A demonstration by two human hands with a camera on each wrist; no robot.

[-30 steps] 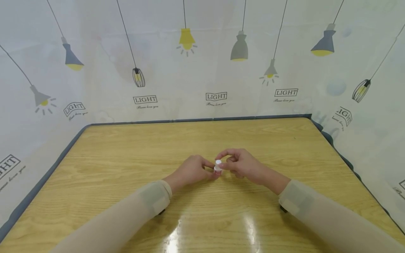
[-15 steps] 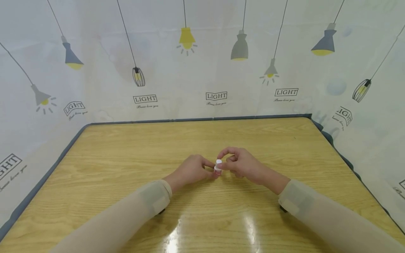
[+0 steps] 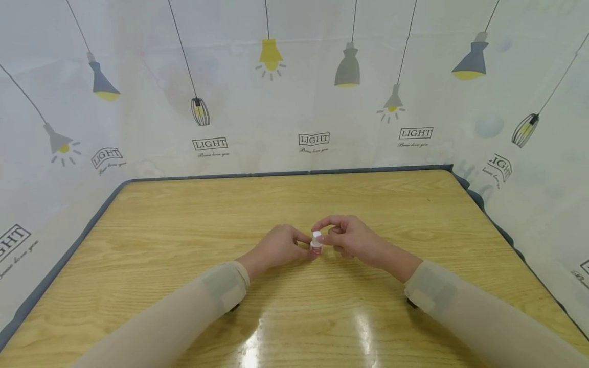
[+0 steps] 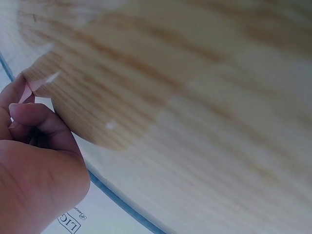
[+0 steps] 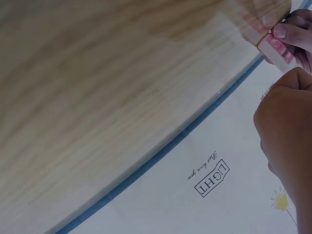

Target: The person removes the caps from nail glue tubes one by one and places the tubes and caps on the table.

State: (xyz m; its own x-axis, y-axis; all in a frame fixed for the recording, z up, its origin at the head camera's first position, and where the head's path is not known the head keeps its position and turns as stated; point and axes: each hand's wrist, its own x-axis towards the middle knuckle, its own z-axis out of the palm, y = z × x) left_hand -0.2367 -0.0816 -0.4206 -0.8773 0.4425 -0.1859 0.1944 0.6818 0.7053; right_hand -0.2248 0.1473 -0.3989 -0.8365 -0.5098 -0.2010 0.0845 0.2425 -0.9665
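Right forefinger (image 3: pixel 328 221) edged left by pink-labelled bottle (image 3: pixel 316 247), backdrop (image 3: pixel 314 110) reading "LIGHT".

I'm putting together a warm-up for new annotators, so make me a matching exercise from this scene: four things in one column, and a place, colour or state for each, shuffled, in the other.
Column one
1. small bottle
2. left hand
3. right hand
4. table

Column two
A. has its thumb and index finger at the bottle's white top
B. wood-grained and yellowish brown
C. white, with a pink label
D. holds the bottle lower down, around its body

Right pairs: 1-C, 2-D, 3-A, 4-B.
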